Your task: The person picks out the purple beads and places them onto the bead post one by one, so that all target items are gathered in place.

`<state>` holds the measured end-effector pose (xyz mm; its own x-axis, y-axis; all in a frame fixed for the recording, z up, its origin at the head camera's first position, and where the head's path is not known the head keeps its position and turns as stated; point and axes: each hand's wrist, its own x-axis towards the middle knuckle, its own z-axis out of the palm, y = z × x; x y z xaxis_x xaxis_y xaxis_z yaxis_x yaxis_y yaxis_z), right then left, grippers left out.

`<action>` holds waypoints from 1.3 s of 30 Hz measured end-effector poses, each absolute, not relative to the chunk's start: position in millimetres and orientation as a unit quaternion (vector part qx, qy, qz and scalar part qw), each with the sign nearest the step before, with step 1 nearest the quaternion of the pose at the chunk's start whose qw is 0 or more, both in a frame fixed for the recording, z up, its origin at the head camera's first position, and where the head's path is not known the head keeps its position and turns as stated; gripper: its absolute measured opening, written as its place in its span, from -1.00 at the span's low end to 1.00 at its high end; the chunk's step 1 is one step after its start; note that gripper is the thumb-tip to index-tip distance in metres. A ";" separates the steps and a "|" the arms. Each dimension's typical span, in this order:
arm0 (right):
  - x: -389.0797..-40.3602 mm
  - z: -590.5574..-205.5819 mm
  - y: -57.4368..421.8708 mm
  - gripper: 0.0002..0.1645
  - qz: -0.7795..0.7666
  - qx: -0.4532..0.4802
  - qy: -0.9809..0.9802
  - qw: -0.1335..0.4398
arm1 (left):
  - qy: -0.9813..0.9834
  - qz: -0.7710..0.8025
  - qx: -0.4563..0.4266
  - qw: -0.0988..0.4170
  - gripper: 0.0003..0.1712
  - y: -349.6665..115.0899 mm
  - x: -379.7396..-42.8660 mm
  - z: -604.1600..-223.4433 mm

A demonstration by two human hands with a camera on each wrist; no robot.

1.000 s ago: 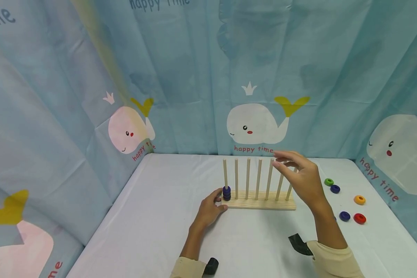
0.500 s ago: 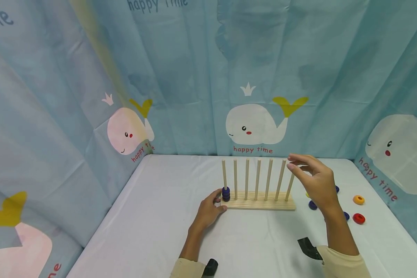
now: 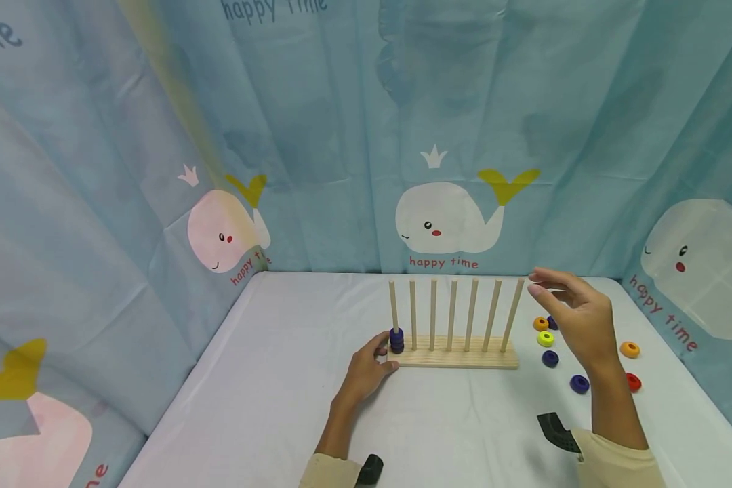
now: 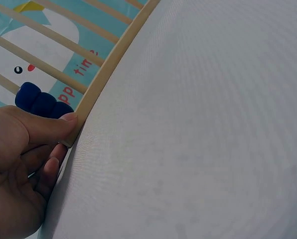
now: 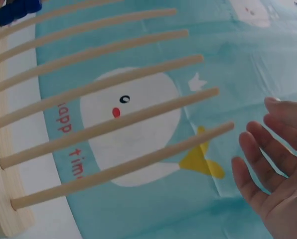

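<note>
A wooden peg rack [image 3: 457, 361] with a row of upright pegs stands on the table. Blue beads [image 3: 396, 341] are stacked low on its leftmost peg; the other pegs are bare. My left hand [image 3: 366, 370] grips the left end of the base, and in the left wrist view its thumb [image 4: 54, 128] lies against the base's edge beside the blue beads. In the air just right of the rightmost peg [image 3: 512, 316] hovers my right hand [image 3: 579, 325]. Its fingers are loosely bent with nothing between them, as the right wrist view shows too.
Loose beads lie on the white table [image 3: 268, 379] right of the rack: orange [image 3: 541, 324], yellow [image 3: 545, 339], blue [image 3: 550, 359], another blue bead [image 3: 579, 384], a red bead [image 3: 633, 382] and others. My right forearm partly covers this area. A whale-print curtain [image 3: 329, 169] hangs behind.
My right hand has moved right, past the tops of the pegs to beyond the last one, uncovering orange and yellow beads. My left hand keeps its hold on the rack.
</note>
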<state>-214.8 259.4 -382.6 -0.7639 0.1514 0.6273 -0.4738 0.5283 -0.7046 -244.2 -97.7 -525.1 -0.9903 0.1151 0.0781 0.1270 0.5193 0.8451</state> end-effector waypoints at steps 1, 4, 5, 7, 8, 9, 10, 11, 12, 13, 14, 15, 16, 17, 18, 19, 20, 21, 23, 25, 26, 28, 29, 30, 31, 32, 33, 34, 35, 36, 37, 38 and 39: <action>-215.5 -383.4 261.4 -0.62 0.476 0.096 -0.809 0.330 | -0.871 -0.487 -0.068 0.005 -0.22 -97.9 -244.0 -525.2; -217.8 -386.1 267.1 -0.61 0.480 0.088 -0.807 0.332 | -0.870 -0.487 -0.069 0.004 -0.23 -98.4 -243.9 -525.8; -218.6 -387.4 269.2 -0.60 0.482 0.086 -0.807 0.332 | -0.870 -0.489 -0.069 0.003 -0.23 -98.5 -243.8 -525.8; -220.4 -389.4 273.5 -0.59 0.485 0.079 -0.806 0.330 | -0.869 -0.489 -0.069 0.002 -0.23 -98.6 -244.2 -526.1; -221.2 -390.7 275.9 -0.58 0.486 0.075 -0.806 0.329 | -0.869 -0.490 -0.069 0.001 -0.23 -98.8 -244.6 -526.4; -221.9 -392.2 278.3 -0.57 0.487 0.069 -0.807 0.327 | -0.869 -0.490 -0.069 0.001 -0.23 -98.9 -245.1 -526.6; -222.5 -393.4 280.9 -0.57 0.487 0.062 -0.809 0.324 | -0.869 -0.490 -0.070 0.002 -0.22 -98.8 -245.5 -526.7; -223.1 -394.4 283.3 -0.56 0.487 0.054 -0.810 0.322 | -0.868 -0.491 -0.070 0.001 -0.22 -98.8 -245.8 -526.7; -223.6 -395.3 285.6 -0.55 0.487 0.045 -0.811 0.320 | -0.869 -0.490 -0.070 0.002 -0.22 -98.8 -246.1 -526.9; -224.0 -396.3 287.7 -0.54 0.487 0.037 -0.813 0.318 | -0.869 -0.490 -0.071 0.002 -0.22 -98.9 -246.4 -526.8; -224.1 -397.1 289.6 -0.53 0.487 0.029 -0.813 0.316 | -0.869 -0.489 -0.071 0.002 -0.22 -98.9 -246.4 -526.7; -224.4 -397.8 291.5 -0.52 0.486 0.022 -0.815 0.315 | -0.869 -0.489 -0.071 0.002 -0.22 -99.0 -246.4 -526.7; -224.6 -398.6 293.4 -0.51 0.485 0.015 -0.816 0.313 | -0.869 -0.490 -0.071 0.001 -0.22 -99.2 -246.3 -526.5; -224.6 -399.3 295.2 -0.50 0.484 0.008 -0.818 0.312 | -0.869 -0.490 -0.071 0.000 -0.22 -99.3 -246.2 -526.5; -224.7 -400.3 297.2 -0.50 0.482 0.001 -0.820 0.310 | -0.868 -0.491 -0.070 -0.001 -0.22 -99.4 -246.1 -526.4; -224.8 -401.4 299.3 -0.49 0.479 -0.006 -0.822 0.308 | -0.868 -0.491 -0.070 -0.001 -0.22 -99.4 -246.2 -526.4; -224.9 -402.6 301.6 -0.48 0.478 -0.014 -0.824 0.304 | -0.868 -0.492 -0.070 -0.002 -0.22 -99.4 -246.2 -526.4; -225.3 -404.1 304.1 -0.47 0.475 -0.022 -0.827 0.299 | -0.866 -0.495 -0.068 -0.003 -0.22 -99.4 -246.0 -526.5; -226.3 -407.5 309.3 -0.44 0.471 -0.039 -0.832 0.289 | -0.866 -0.496 -0.067 -0.004 -0.21 -99.2 -246.2 -526.9; -228.0 -411.6 314.9 -0.41 0.467 -0.055 -0.837 0.279 | -0.866 -0.496 -0.067 -0.004 -0.21 -99.0 -246.8 -527.7; -228.8 -413.5 317.5 -0.40 0.465 -0.062 -0.839 0.274 | -0.866 -0.496 -0.067 -0.004 -0.21 -99.0 -247.1 -528.2; -230.2 -417.2 322.0 -0.39 0.462 -0.072 -0.842 0.270 | -0.866 -0.495 -0.068 -0.003 -0.22 -99.0 -247.5 -528.9; -230.9 -419.1 324.1 -0.39 0.462 -0.075 -0.842 0.268 | -0.867 -0.494 -0.069 -0.002 -0.22 -99.1 -247.8 -529.1; -231.3 -420.7 325.9 -0.39 0.462 -0.078 -0.842 0.266 | -0.867 -0.493 -0.069 -0.001 -0.22 -99.2 -247.8 -529.3; -231.9 -422.0 327.4 -0.38 0.463 -0.079 -0.842 0.265 | -0.868 -0.492 -0.070 0.000 -0.22 -99.3 -247.9 -529.3; -232.4 -423.2 328.7 -0.37 0.463 -0.081 -0.842 0.263 | -0.868 -0.492 -0.071 0.001 -0.23 -99.5 -247.9 -529.1; -233.1 -424.6 330.0 -0.37 0.464 -0.083 -0.843 0.259 | -0.868 -0.492 -0.071 0.001 -0.23 -99.6 -247.7 -529.0; -233.6 -426.0 331.1 -0.36 0.463 -0.085 -0.845 0.254 | -0.868 -0.491 -0.071 0.001 -0.23 -99.6 -247.7 -528.8; -234.2 -427.6 332.2 -0.35 0.461 -0.090 -0.847 0.248 | -0.868 -0.491 -0.071 0.001 -0.23 -99.7 -247.6 -528.6; -234.7 -429.2 333.0 -0.34 0.459 -0.094 -0.850 0.242 | -0.869 -0.490 -0.070 0.001 -0.23 -99.7 -247.4 -528.4; -235.2 -430.7 333.6 -0.33 0.456 -0.099 -0.852 0.236 | -0.869 -0.490 -0.070 0.002 -0.23 -99.6 -247.4 -528.4; -235.5 -432.2 334.2 -0.32 0.452 -0.104 -0.855 0.230 | -0.869 -0.490 -0.070 0.002 -0.23 -99.4 -247.4 -528.3; -236.0 -433.6 334.7 -0.31 0.450 -0.109 -0.858 0.224 | -0.869 -0.490 -0.068 0.001 -0.23 -99.1 -247.5 -528.2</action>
<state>-236.0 334.7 -433.6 -0.8762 0.3881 0.2858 -0.0148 0.5709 -0.8209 -247.5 -99.1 -528.2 -0.9906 0.1180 0.0689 0.1201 0.5106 0.8514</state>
